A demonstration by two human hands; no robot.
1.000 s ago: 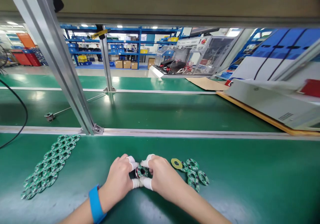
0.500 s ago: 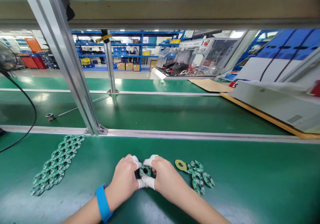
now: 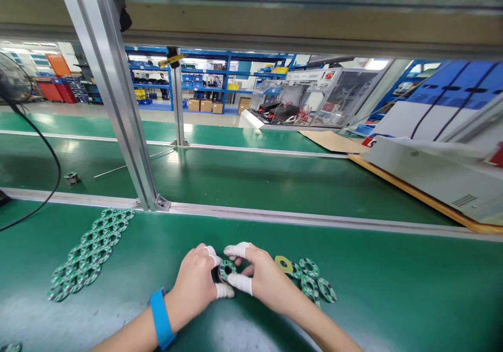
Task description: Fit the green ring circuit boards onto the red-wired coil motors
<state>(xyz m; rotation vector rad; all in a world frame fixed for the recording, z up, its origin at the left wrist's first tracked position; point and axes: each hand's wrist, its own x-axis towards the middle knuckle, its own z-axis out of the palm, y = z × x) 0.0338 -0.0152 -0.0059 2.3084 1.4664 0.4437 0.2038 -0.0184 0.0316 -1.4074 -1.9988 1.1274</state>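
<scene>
A small round part with a green ring-shaped board on top (image 3: 227, 270) is between my two hands, low in the middle of the view. My left hand (image 3: 200, 273), with white finger covers and a blue wristband, grips its left side. At its right, my right hand (image 3: 261, 276) has thumb and forefinger spread, the thumb tip at the part's edge. Several green ring boards (image 3: 309, 286) lie right of my right hand, beside a yellow ring (image 3: 283, 264). More green ring boards (image 3: 90, 252) overlap in rows at the left.
A metal post (image 3: 113, 90) rises from the rail (image 3: 251, 213) behind my hands. Beyond the rail, a wound part (image 3: 72, 178) and a thin rod (image 3: 113, 171) lie at the left. A grey metal box (image 3: 424, 174) stands at the right; a black cable (image 3: 55, 158) hangs at the left.
My right hand has shifted slightly right, its thumb and forefinger loosening from around the part. My left hand stays around it. The camera view has tilted slightly.
</scene>
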